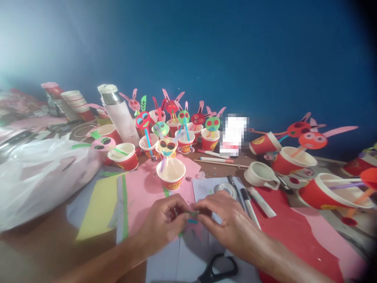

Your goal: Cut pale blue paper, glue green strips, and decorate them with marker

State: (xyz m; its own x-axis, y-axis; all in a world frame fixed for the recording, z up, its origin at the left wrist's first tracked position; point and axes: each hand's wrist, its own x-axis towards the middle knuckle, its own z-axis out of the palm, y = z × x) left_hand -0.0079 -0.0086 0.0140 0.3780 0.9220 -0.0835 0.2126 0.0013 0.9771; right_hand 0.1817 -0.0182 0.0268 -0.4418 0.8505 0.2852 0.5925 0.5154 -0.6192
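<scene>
Seen from above a cluttered craft table point(44, 251). Nearest the viewer, black-handled scissors point(218, 268) lie on pale paper at the bottom edge. Just beyond them the person's two bare hands meet at the centre. The left hand point(165, 227) and right hand point(227, 222) have their fingertips drawn in close together, both pinching a small green paper strip point(193, 213) between them. The strip sits low over a pink sheet point(141, 192), right where the fingertips touch.

To the left of the pink sheet lies a yellow sheet point(98, 208) with a green edge. To the right a large red sheet point(282, 230) spreads under the right forearm. Just past the right hand are a roll of tape point(227, 189) and two markers point(249, 201) lying side by side.

Directly beyond the hands a red paper cup point(171, 176) stands upright on the pink sheet, holding a straw topped with a paper face. A white mug point(260, 174) sits to its right, and tipped red cups with bunny faces lie near the right edge. A crumpled clear plastic bag point(38, 173) fills the left side.

Further back, a cluster of bunny cups point(185, 137) stands together, beside a tilted white flask point(119, 116) and a stack of cups point(77, 101). A blue wall point(235, 51) rises behind
</scene>
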